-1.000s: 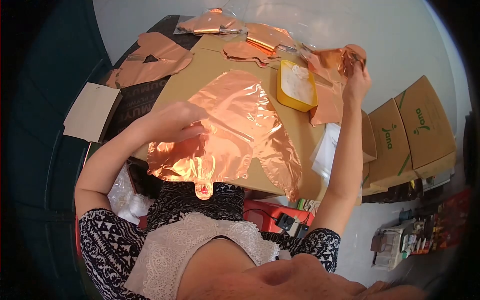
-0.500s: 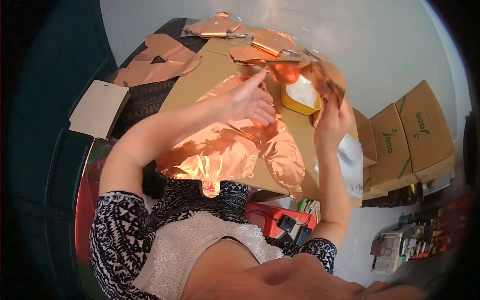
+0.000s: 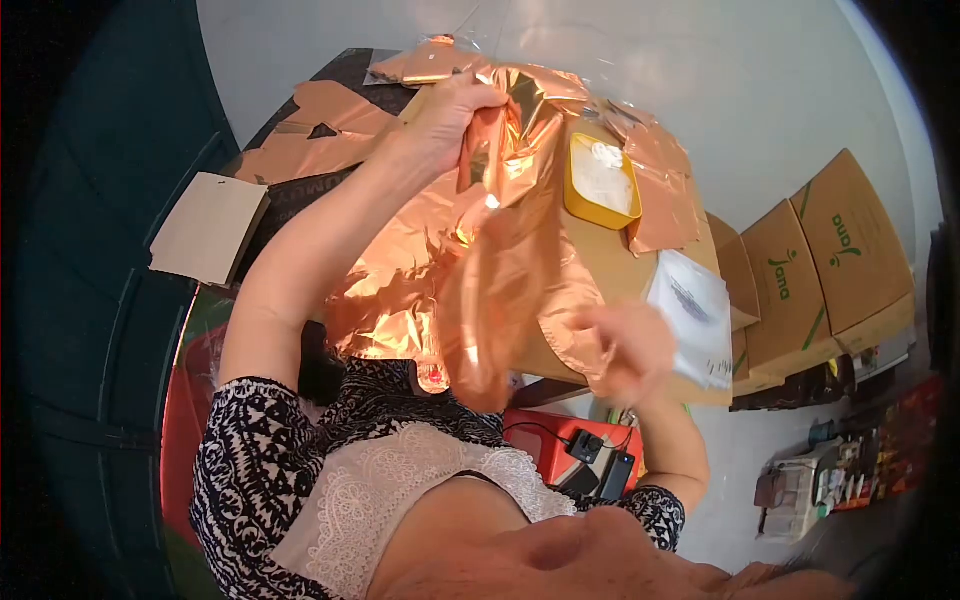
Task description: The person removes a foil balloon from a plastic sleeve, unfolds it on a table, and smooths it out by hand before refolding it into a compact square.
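My left hand is closed on the upper end of a flat, uninflated copper-coloured foil balloon, which hangs down in front of me, its lower part smeared by motion. Beneath it, another copper foil balloon lies spread on the table, its tab with a red mark at the near edge. To the right, my right hand is blurred beside the lower foil, and I cannot make out whether its fingers hold anything.
A yellow tub with white contents stands on the cardboard-topped table. Folded foil pieces and a clear-wrapped pack lie farther back. White plastic bags rest at the right edge, near cardboard boxes.
My left hand has gone from open to gripping the foil and moved up and left. The foil now hangs down over the table. My right hand has dropped from the far side towards me.
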A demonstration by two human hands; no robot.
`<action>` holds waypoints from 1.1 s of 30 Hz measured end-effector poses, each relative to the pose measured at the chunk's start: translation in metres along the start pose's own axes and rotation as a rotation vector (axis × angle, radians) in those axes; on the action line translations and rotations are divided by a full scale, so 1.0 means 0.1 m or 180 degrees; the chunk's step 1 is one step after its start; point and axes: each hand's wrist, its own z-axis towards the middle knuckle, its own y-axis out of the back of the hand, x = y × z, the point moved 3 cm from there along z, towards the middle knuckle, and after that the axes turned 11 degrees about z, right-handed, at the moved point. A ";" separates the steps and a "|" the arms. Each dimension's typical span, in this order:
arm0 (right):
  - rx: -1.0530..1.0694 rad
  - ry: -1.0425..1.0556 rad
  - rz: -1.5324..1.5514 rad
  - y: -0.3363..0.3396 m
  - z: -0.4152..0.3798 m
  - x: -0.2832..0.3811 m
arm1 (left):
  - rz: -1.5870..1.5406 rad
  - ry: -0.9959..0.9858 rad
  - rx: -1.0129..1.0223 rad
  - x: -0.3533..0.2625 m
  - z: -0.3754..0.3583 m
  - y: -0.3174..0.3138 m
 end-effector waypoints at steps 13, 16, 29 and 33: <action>-0.1657 -0.1537 0.3079 0.41 1.32 -0.40 | 0.1450 0.0068 0.1792 -0.72 -0.54 -0.59; -0.1815 -0.1047 0.2871 0.47 1.45 -0.42 | 0.1616 -0.0109 0.1874 -0.73 -0.54 -0.56; -0.2383 0.0798 0.2238 1.42 1.24 0.14 | 0.2750 0.0060 0.1590 -0.33 -1.42 -0.19; -0.2707 0.0381 0.2279 1.40 1.29 0.12 | 0.2461 0.0629 0.1190 -0.14 -1.77 0.00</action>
